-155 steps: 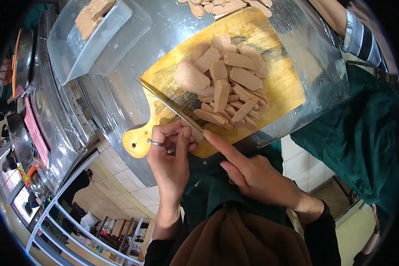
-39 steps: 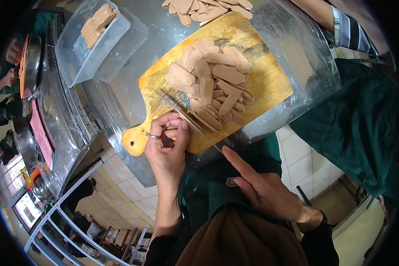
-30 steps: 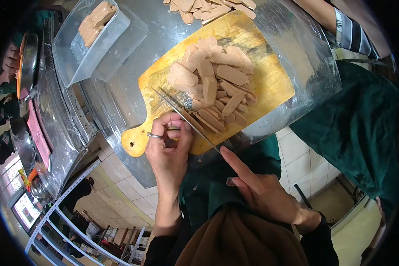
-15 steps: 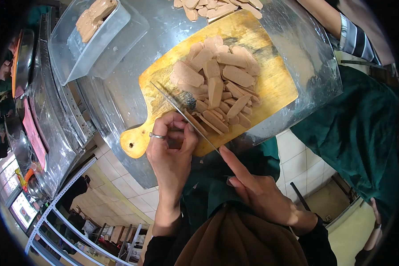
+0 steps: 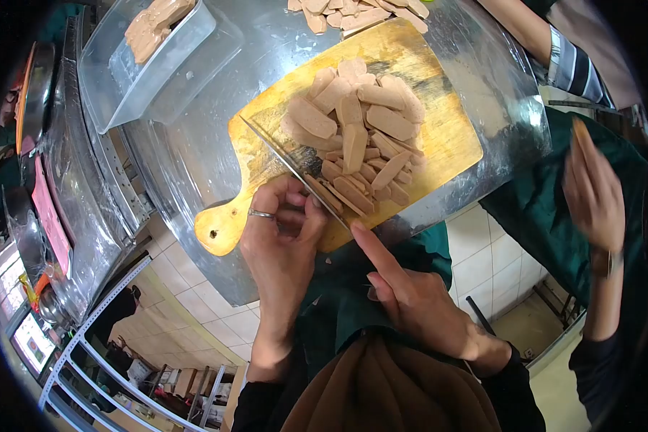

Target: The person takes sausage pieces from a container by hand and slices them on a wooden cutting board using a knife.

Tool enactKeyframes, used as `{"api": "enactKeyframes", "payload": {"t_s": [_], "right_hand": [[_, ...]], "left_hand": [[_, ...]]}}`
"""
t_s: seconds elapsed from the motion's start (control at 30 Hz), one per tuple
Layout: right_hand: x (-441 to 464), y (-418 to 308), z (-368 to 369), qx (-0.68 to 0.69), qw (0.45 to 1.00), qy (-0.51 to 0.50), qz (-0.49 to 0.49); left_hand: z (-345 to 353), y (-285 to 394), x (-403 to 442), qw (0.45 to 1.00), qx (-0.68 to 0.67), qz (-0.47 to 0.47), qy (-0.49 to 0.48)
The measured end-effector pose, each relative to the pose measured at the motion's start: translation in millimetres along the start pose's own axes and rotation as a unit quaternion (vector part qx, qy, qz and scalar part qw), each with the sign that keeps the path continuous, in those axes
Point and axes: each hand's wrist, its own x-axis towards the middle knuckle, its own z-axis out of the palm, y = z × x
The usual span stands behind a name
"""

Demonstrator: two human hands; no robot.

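- One metal surface [image 5: 187,162] spreads ahead of both my grips.
- One green cloth [image 5: 533,201] hangs well to the right of my right grip.
- One wooden board [image 5: 453,115] lies on that surface, mostly ahead of my grips, its handle pointing out to the left of my left grip.
- One clear box [image 5: 173,65] stands far ahead and left of my left grip, off the board.
- One heap of slices [image 5: 353,133] sits on the board ahead of my grips, crowding the blade's far side; the slices overlap too much for a sure count.
- One more heap [image 5: 360,14], partly out of view, lies farthest ahead, just past the board, making two.
- One striped sleeve [image 5: 579,68] is far ahead and right; one other person's hand [image 5: 594,191], blurred, is across from my right grip, well apart.
- My right grip [image 5: 417,302] is closed around one knife [image 5: 273,149], its forefinger stretched out to the back of the blade, which slants forward and left over the board.
- My left grip [image 5: 277,245] is curled close against the blade's near side; what it pinches is hidden, so I cannot tell.
- One brownish block [image 5: 155,29] rests in the box.
- One ring [image 5: 261,214] circles a finger of my left grip.
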Motion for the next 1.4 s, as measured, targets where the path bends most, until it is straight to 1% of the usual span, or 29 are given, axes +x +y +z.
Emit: {"api": "enactKeyframes", "payload": {"t_s": [0.03, 0.13, 0.23, 0.37, 0.57, 0.6, 0.67, 0.73, 0.9, 0.97, 1.0, 1.2, 1.4], "right_hand": [[3.5, -3.5, -3.0, -0.001, 1.000, -0.018, 0.018], [14.7, 4.5, 2.7, 0.048, 0.999, 0.008, -0.023], [12.8, 4.4, 2.5, 0.060, 0.997, 0.029, -0.041], [10.4, 6.1, 5.8, 0.066, 0.997, 0.018, -0.039], [22.6, 4.2, 12.1, 0.044, 0.997, 0.039, -0.059], [22.5, 3.8, 12.4, 0.039, 0.997, 0.041, -0.060], [20.2, 2.6, 10.7, 0.030, 0.997, 0.043, -0.055], [16.8, 0.8, 9.4, 0.022, 0.998, 0.042, -0.051], [2.5, -2.8, 5.7, -0.020, 1.000, 0.013, 0.002], [2.1, -5.2, 4.9, -0.006, 1.000, 0.013, 0.016], [5.0, -8.1, 3.1, -0.009, 1.000, -0.001, 0.020], [13.0, -7.5, 3.4, -0.025, 0.999, -0.006, 0.034], [17.8, -5.2, -2.6, 0.046, 0.999, -0.004, 0.021]], "left_hand": [[0.3, -1.4, 0.3, 1.000, 0.006, 0.002, 0.001], [-0.3, 0.8, 0.5, 1.000, 0.011, -0.008, -0.001], [-1.9, 0.4, -1.2, 1.000, -0.001, -0.018, -0.003], [-2.7, -3.3, -1.7, 1.000, -0.014, -0.017, -0.006], [-4.6, -4.8, -1.9, 0.998, -0.053, -0.025, -0.008], [-4.1, -5.0, -1.5, 0.999, -0.043, -0.018, -0.005], [-2.2, -6.0, -1.8, 1.000, -0.023, -0.004, 0.000], [-1.3, -3.4, -0.7, 1.000, -0.024, -0.010, 0.002], [0.1, -5.1, -0.1, 1.000, -0.009, 0.004, 0.005], [0.4, -4.4, -0.1, 1.000, -0.008, 0.010, 0.005], [0.1, -3.0, 0.0, 1.000, -0.005, 0.008, 0.005], [0.3, -1.8, 0.1, 1.000, 0.014, -0.003, 0.003], [2.8, -1.3, 2.9, 1.000, 0.027, 0.006, 0.005]]}}
